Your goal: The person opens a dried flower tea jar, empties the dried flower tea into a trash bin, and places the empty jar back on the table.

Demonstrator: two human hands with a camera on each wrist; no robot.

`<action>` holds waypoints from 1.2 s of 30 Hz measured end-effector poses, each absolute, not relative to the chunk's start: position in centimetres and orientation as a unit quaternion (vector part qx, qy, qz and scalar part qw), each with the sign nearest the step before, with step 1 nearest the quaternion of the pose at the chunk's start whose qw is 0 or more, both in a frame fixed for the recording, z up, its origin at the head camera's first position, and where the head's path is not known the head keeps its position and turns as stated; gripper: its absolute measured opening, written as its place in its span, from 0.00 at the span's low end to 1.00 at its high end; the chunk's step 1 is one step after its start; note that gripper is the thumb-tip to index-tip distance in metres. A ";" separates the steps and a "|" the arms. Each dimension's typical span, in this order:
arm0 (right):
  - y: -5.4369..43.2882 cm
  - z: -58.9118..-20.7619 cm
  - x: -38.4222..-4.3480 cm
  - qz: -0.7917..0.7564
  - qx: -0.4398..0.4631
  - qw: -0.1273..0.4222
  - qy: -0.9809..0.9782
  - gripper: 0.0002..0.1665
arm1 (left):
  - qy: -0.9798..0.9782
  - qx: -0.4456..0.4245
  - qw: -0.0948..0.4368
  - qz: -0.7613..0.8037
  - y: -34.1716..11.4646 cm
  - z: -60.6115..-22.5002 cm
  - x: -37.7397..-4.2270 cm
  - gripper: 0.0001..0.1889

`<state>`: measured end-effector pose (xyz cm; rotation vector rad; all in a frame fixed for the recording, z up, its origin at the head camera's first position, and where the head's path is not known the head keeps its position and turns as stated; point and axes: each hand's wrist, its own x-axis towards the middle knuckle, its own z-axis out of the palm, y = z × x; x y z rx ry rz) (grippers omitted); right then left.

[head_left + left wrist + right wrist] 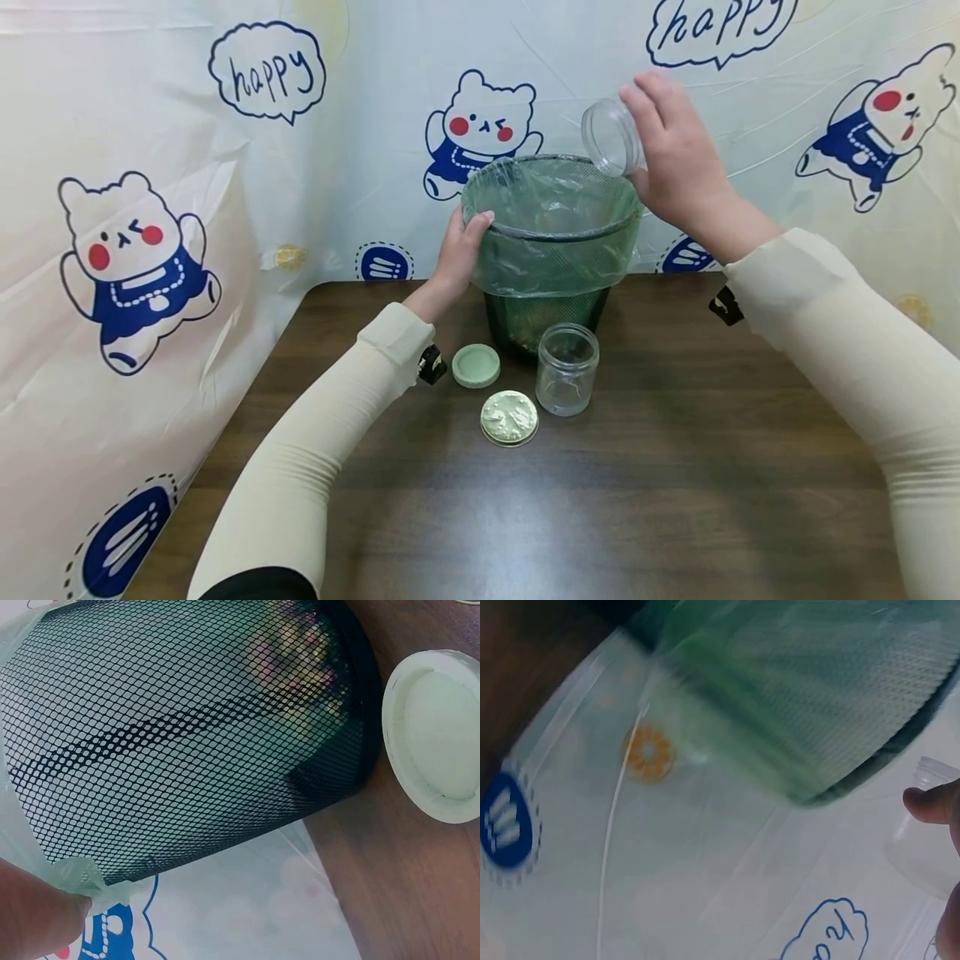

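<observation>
My right hand (675, 154) grips a clear jar (609, 137) and holds it tilted at the right side of the bin's rim. In the right wrist view, the thumb lies against that jar (919, 847), which looks see-through with nothing inside. My left hand (459, 250) holds the left rim of a black mesh bin (517, 321), thumb in front over the green plastic bag (555, 262) that lines it and folds down outside. Through the mesh in the left wrist view, blurred colourful bits (296, 664) show near the bin's base.
A second clear jar (567, 375) stands upright and uncapped in front of the bin. Left of it lie a pale green lid (476, 366) and a shiny gold-toned lid (509, 418) on the brown wooden table (645, 500). A printed cloth (390, 100) hangs behind.
</observation>
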<state>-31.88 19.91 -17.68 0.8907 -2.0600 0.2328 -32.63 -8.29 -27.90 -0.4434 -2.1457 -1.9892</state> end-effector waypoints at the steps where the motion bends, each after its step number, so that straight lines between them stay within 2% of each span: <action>1: 19.9 -17.6 -31.6 0.121 0.337 0.417 -0.835 0.45 | -0.722 -0.149 0.091 -0.670 -8.3 -27.9 -32.6 0.35; 3: 19.9 -17.6 -31.2 0.162 0.298 0.394 -0.854 0.50 | -0.720 -0.149 0.090 -0.672 -8.2 -27.9 -32.6 0.35; 7: 20.2 -17.4 -30.3 0.236 0.217 0.338 -0.885 0.53 | -0.716 -0.149 0.092 -0.675 -8.2 -27.9 -32.6 0.35; 20: 22.2 -17.4 -28.3 0.432 0.070 0.167 -0.883 0.54 | -0.715 -0.150 0.094 -0.676 -8.2 -27.9 -32.6 0.35; 30: 24.3 -18.7 -26.9 0.482 0.051 0.127 -0.866 0.46 | -0.715 -0.157 0.094 -0.675 -8.2 -28.1 -32.8 0.34; 36: 25.4 -20.0 -26.0 0.469 0.052 0.103 -0.876 0.45 | -0.713 -0.153 0.092 -0.678 -8.2 -28.1 -32.8 0.34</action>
